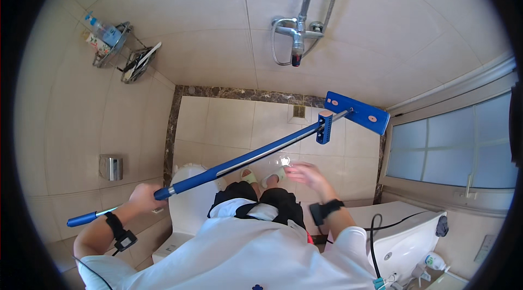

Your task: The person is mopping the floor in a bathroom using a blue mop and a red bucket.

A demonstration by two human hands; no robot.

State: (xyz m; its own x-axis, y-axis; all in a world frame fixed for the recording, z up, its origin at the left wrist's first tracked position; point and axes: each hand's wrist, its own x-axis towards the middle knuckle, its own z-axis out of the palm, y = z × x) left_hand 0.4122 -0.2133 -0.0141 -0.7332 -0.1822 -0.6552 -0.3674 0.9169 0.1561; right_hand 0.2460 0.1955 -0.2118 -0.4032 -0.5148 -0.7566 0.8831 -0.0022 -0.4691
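Note:
My left hand [145, 198] is closed around the pole of a blue flat mop [239, 163], just short of the thick blue sleeve. The pole slants up to the right across the floor, its blue grip end sticking out behind my left wrist. At the far end is the flat rectangular blue mop head [368, 118], close to the wall's foot by the door. A blue slotted wringer piece [324, 128] sits on the pole just before the head. My right hand [308, 175] hangs below the pole, touching nothing, with its fingers stretched out.
A chrome shower mixer [297, 34] with a hose is on the far wall, above a floor drain [298, 112]. Wire racks [121, 44] hold bottles at left. A toilet [182, 211] stands by my left side, a white washbasin [400, 230] and glazed door [436, 143] at right.

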